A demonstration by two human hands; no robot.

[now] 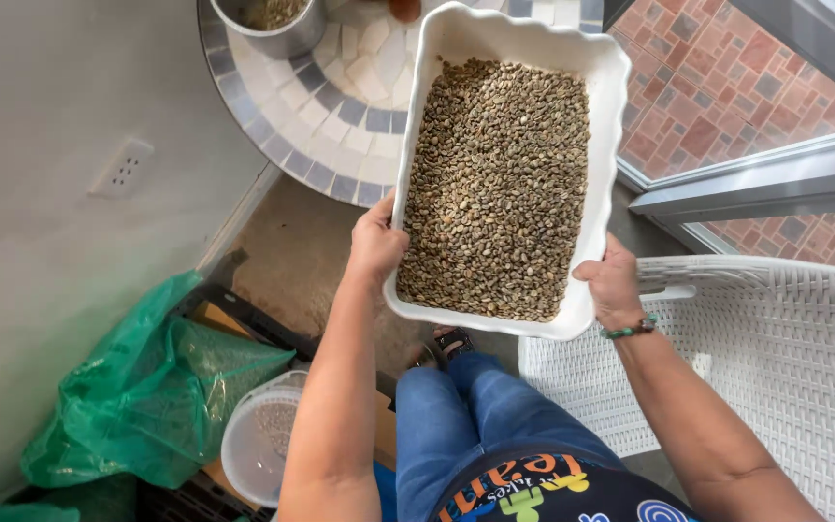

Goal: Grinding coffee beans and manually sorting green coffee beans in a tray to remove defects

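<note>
A: Where's the white rectangular ceramic dish of greenish beans (500, 184)?

B: Held off the round mosaic-tiled counter (340, 106), long axis six to twelve o'clock. Left hand (376, 242) clasps its nine o'clock rim, right hand (613, 285) the three o'clock rim, both near the six o'clock end

White rectangular dish (599, 116), full of greenish-tan beans (500, 184), apparently held level above the floor.

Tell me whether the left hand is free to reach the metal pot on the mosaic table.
Probably not as things stand: the left hand grips one edge of the white baking dish full of green coffee beans, while the metal pot sits well beyond it on the mosaic table.
</note>
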